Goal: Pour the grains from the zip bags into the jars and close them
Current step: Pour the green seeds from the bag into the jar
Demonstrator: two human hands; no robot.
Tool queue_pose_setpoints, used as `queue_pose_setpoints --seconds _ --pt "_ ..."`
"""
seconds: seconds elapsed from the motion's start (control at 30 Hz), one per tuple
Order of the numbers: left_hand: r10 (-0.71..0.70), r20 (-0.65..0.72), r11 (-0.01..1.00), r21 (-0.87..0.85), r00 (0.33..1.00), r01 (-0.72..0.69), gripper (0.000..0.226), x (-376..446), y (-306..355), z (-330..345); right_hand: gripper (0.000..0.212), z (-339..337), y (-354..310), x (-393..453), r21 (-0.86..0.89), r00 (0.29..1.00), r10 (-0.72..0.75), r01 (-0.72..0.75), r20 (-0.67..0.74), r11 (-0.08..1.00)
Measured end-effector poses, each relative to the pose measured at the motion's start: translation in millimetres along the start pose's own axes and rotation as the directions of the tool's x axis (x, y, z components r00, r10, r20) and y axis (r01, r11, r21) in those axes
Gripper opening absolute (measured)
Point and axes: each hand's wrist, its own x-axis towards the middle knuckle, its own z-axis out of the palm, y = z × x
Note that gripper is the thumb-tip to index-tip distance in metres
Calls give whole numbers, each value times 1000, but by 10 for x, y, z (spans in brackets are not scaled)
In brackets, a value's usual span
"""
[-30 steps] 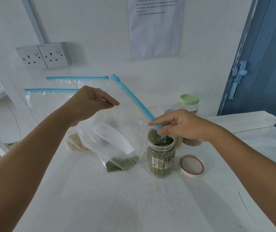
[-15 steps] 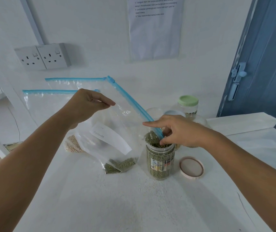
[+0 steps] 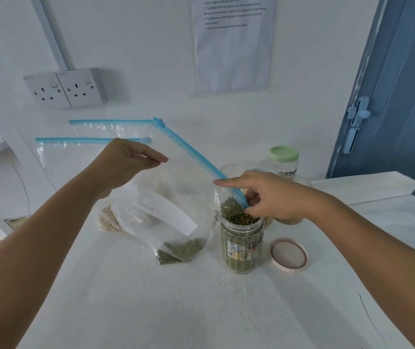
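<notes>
At frame centre, the left hand (image 3: 126, 167) is pinching the zip bag (image 3: 176, 197) aloft while the right hand (image 3: 272, 197) is gripping its blue-zippered mouth over the brim-full mung-bean jar (image 3: 241, 243), so further tipping is likely risking beans spilling onto the table (image 3: 176, 311).

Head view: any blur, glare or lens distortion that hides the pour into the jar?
Head view: flat, bluish light, faint shadows; wide-angle bending at the edges; wall sheet text too soft to read; zip bag shows mild sheen, yet green grains at the jar mouth stay clear.
</notes>
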Motion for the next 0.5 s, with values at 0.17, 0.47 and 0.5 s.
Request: queue_pose_setpoints --seconds 0.17,0.47,0.5 --pt "1 -5 1000 -5 1000 -1 22 -21 -28 -25 96 -25 -53 39 -24 999 23 -22 47 999" --pt "0 -4 1000 9 1000 0 23 -37 -38 -39 96 -41 -111 27 -31 997 41 -39 66 999" --pt "-1 -2 1000 7 1000 1 23 -42 -43 -38 97 -20 -115 22 -27 996 42 -40 75 999"
